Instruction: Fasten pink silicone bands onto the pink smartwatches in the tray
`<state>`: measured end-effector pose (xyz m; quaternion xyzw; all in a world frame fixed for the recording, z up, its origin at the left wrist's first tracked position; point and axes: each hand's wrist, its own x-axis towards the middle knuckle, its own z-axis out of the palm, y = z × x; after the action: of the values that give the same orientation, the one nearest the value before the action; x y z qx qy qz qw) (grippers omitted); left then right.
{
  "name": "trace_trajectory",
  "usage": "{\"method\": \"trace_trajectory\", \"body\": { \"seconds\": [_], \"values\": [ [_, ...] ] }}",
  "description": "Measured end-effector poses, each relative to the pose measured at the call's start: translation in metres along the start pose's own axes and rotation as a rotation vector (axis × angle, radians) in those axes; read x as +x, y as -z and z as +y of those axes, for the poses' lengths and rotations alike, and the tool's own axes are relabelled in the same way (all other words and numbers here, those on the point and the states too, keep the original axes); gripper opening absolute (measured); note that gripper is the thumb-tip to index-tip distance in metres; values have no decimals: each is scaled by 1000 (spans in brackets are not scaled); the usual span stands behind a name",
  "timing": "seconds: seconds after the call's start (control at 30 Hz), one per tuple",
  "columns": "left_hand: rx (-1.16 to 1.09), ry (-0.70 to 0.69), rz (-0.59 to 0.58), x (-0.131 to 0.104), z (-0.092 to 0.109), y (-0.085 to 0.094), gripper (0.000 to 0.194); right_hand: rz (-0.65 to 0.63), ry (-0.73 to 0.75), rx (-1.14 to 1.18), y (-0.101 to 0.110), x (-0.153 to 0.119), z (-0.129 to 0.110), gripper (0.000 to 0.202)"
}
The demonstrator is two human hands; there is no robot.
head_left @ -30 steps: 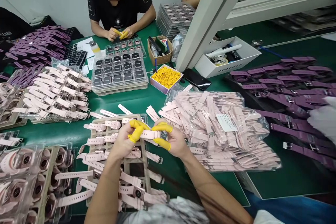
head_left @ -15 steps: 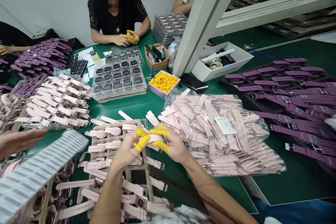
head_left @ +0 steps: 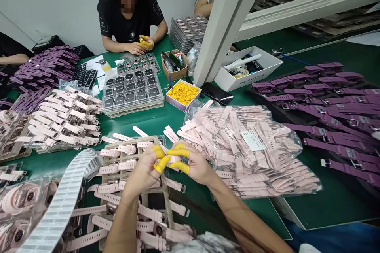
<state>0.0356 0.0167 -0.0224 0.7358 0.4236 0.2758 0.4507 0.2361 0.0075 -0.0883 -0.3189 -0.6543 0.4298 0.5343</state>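
Both the left hand (head_left: 145, 168) and the right hand (head_left: 197, 164) pinch one pink strap (head_left: 173, 159) between thumb and fingertips, the tips wearing yellow finger covers (head_left: 162, 164); the strap lies in the narrow gap between the two hands, largely hidden by them, so its full shape cannot be told. Beneath the left hand and its forearm is a tray (head_left: 156, 201) bearing pink-banded watches (head_left: 110, 169), several bands sticking out past its sides. To the left of that hand, a printed paper strip (head_left: 63, 189) runs toward the near edge, its far end curled beside the tray. Farther out on the same side, ahead of the left hand, is a heap of pale pink bands (head_left: 63, 118). Just to the right of the right hand lies a clear bag (head_left: 237, 138) full of pink straps, a white label (head_left: 253, 140) on top. Straight ahead of the hands, a small box (head_left: 177, 102) holds more yellow covers, with a stack of clear trays (head_left: 133, 104) to its left and a dark phone (head_left: 217, 93) to its right. Well to the right of the right hand, purple straps (head_left: 335, 140) lie in rows.
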Motion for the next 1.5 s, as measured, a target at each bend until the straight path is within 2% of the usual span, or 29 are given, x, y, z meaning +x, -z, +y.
{"method": "trace_trajectory", "body": {
  "seconds": [0.1, 0.33, 0.5, 0.8, 1.0, 1.13, 1.23, 1.37, 1.5],
  "values": [
    [-70, 18, -22, 0, -3, 0, 36, 4, -5, 8, -2, -1, 2, 27],
    [-229, 45, -4, 1, 0, 0, 34, 104, -197, 170, -2, -5, 11, 43],
    [-228, 41, -6, 1, 0, 1, 35, 51, -133, 165, -2, -1, 10, 30],
    [-65, 49, -12, 0, 2, 4, 41, 22, -15, 47, -5, 0, 3, 26],
    [-42, 39, 11, 1, -4, 2, 34, -10, 39, 4, -6, 1, 3, 27],
    [-230, 100, -33, -1, -10, 2, 30, -2, 9, 46, -5, 0, 5, 27],
    [-457, 130, 9, -1, -11, 0, 29, 37, -38, 141, -5, -2, 5, 29],
    [-621, 220, 6, 1, -5, -10, 41, 21, -93, 229, -7, -4, 3, 32],
    [-674, 306, 16, 5, -1, -16, 53, -17, -52, 247, -10, -4, 0, 28]
  ]
}}
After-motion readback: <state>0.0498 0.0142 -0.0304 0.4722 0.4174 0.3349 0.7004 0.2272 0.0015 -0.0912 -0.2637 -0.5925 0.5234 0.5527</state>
